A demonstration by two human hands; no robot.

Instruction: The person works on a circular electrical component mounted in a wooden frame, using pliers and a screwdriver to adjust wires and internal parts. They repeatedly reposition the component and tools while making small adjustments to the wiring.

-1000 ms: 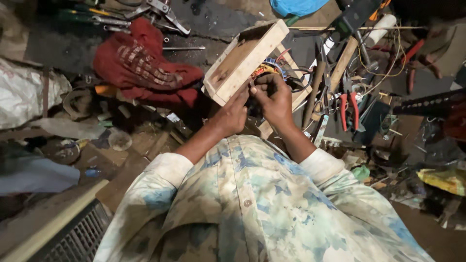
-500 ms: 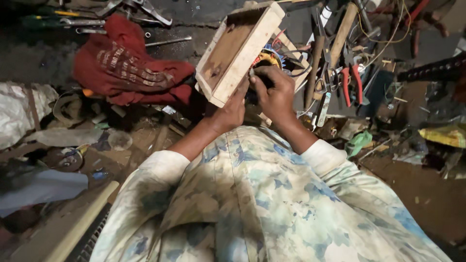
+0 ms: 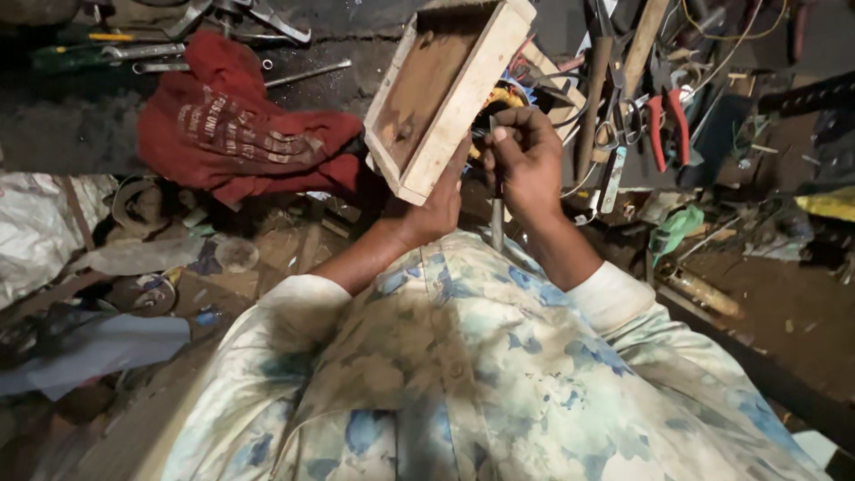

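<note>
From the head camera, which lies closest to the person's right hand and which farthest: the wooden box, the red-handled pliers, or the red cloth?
From the right hand:
1. Wooden box, just to its left, held up by the left hand.
2. Red-handled pliers, off to the right among the tools.
3. Red cloth, far left, beyond the box.

floor (image 3: 53,134) | red cloth (image 3: 232,134) | spanners (image 3: 223,18) | red-handled pliers (image 3: 666,111)
</note>
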